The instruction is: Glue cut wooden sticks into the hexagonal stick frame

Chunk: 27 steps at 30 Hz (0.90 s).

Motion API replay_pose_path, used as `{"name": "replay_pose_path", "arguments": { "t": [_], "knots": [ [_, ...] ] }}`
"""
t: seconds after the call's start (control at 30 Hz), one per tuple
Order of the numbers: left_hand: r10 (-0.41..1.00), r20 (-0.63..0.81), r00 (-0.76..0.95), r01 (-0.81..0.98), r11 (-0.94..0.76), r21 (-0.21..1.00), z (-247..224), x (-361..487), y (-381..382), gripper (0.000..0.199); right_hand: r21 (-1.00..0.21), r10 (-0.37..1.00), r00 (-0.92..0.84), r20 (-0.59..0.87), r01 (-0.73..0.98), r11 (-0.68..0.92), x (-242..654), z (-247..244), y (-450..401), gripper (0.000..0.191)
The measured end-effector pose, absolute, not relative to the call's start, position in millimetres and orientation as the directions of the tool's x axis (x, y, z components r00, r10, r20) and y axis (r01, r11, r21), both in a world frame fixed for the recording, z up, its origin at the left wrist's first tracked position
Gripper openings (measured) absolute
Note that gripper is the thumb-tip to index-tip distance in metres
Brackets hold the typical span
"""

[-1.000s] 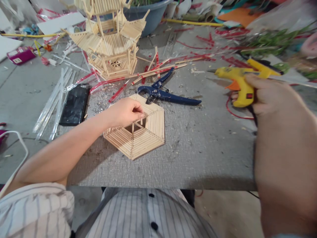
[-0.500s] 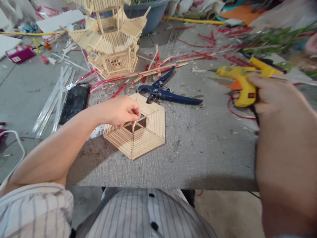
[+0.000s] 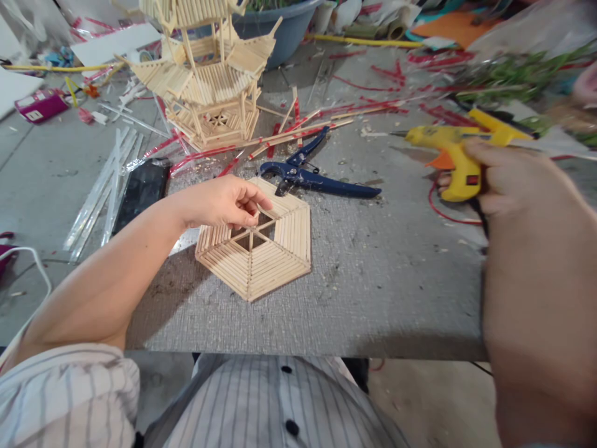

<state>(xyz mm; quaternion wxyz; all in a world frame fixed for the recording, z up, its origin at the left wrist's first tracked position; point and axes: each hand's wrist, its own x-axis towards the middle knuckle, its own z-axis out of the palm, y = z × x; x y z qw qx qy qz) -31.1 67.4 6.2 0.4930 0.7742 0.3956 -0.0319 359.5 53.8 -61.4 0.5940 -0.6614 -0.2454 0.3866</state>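
Note:
Over the hexagonal wooden stick panel (image 3: pixel 268 270) is my left hand (image 3: pixel 226 202), its thumb and fingers apart with nothing visible between them. The panel lies flat on the table, built of rings of thin sticks with spokes meeting in the open middle; my hand covers part of its far left side. Off to the right, my right hand (image 3: pixel 506 165) is wrapped round the handle of a yellow hot glue gun (image 3: pixel 467 168), its nozzle pointing left and apart from the panel. Dark blue cutters (image 3: pixel 321 180) rest against the panel's far edge.
A tiered stick pagoda (image 3: pixel 214 87) stands behind the panel. Sticks with red tape (image 3: pixel 280 134) lie across the table before it. On the left are a black phone (image 3: pixel 142 190), clear glue sticks (image 3: pixel 100 193) and a purple box (image 3: pixel 41 106). A blue basin (image 3: pixel 286 28) stands at the back.
My left fingers have parted and let go of a small stick, which stood tilted at the panel's middle and now lies among the spokes. My right hand and the glue gun have stayed put.

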Motion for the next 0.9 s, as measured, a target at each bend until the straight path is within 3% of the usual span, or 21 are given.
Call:
{"name": "replay_pose_path", "arguments": {
  "t": [0.2, 0.5, 0.7, 0.9],
  "knots": [
    [0.618, -0.429, 0.66, 0.682, -0.251, 0.687, 6, -31, 67, 0.041, -0.974, 0.768, 0.599, -0.226, -0.131, -0.184, 357, -59, 54, 0.012],
    [0.578, -0.506, 0.64, 0.762, -0.393, 0.514, 16, -27, 62, 0.015, -0.978, 0.775, 0.597, -0.208, -0.109, -0.178, 354, -58, 53, 0.012],
    [0.484, -0.567, 0.666, 0.743, -0.494, 0.451, 22, -23, 56, 0.02, -0.972, 0.755, 0.617, -0.222, -0.083, -0.218, 353, -57, 53, 0.013],
    [0.543, -0.578, 0.609, 0.788, -0.499, 0.361, 26, -20, 54, 0.021, -0.97, 0.756, 0.613, -0.231, -0.083, -0.229, 349, -51, 50, 0.016]
  ]
}}
